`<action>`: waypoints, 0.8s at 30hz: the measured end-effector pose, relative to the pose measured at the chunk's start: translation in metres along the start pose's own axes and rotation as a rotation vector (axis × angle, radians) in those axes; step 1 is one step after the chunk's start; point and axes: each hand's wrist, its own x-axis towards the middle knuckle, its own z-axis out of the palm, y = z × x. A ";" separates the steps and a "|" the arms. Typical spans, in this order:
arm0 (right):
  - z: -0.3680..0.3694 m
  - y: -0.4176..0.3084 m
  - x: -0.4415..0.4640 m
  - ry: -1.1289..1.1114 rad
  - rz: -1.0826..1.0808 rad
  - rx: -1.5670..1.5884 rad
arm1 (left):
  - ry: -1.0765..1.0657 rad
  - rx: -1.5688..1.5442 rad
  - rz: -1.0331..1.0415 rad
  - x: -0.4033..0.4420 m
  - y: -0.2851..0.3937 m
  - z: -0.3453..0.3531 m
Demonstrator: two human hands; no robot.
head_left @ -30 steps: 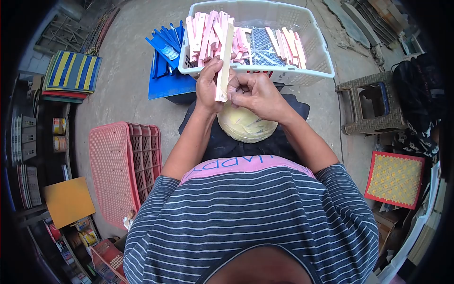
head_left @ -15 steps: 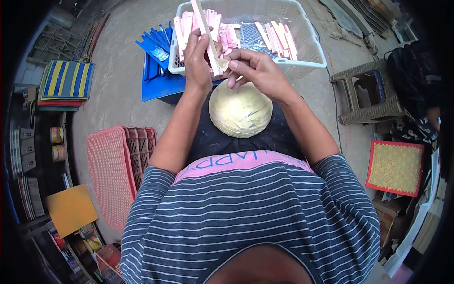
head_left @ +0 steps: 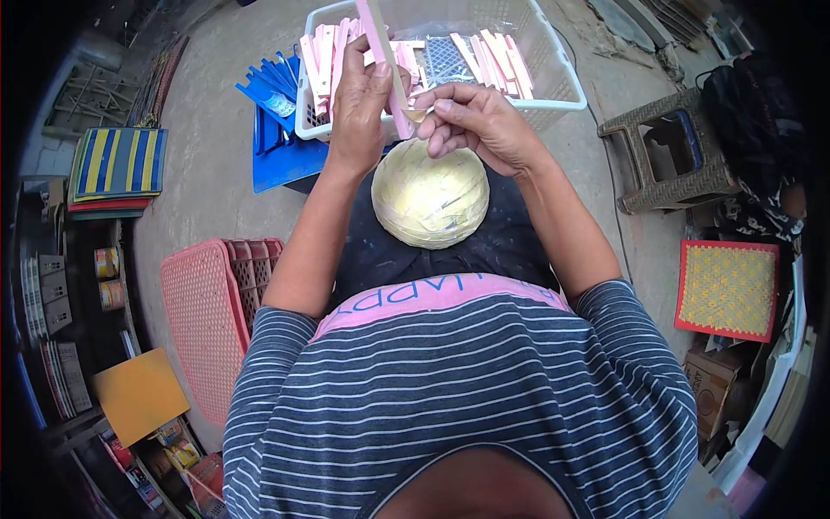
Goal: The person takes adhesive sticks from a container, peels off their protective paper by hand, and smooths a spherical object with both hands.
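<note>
My left hand [head_left: 356, 117] is closed around a long, flat pink strip [head_left: 399, 102], which stands tilted with a cream-coloured face. At its lower end a small yellowish flap [head_left: 416, 114], perhaps tape or paper, sticks out to the right. My right hand [head_left: 484, 125] pinches that flap between thumb and fingers, with the other fingers curled. Just below both hands, a round ball [head_left: 430, 195] wrapped in pale yellow layers rests on my lap.
A white plastic basket [head_left: 553, 105] ahead holds several pink strips [head_left: 500, 65]. Blue slatted pieces [head_left: 275, 86] lie left of it on a blue surface [head_left: 285, 169]. Red crates [head_left: 203, 320] stand at left, a woven stool [head_left: 666, 160] at right, near a partly visible person [head_left: 752, 130].
The strip has turned slightly in my left hand, so its pink edge shows more. My right hand stays at its lower end. The view has shifted a little.
</note>
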 end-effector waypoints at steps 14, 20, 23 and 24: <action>-0.018 0.118 -0.058 0.802 -0.069 -0.212 | 0.469 -0.228 0.016 -0.081 -0.058 -0.032; -0.007 0.091 -0.038 0.680 -0.358 -0.529 | 0.425 -0.259 0.071 -0.075 -0.042 -0.025; 0.008 0.037 -0.029 0.413 -0.037 -0.341 | 0.337 -0.193 0.116 -0.060 -0.023 -0.018; 0.012 0.028 -0.022 0.357 0.030 -0.284 | 0.299 -0.142 0.132 -0.054 -0.017 -0.016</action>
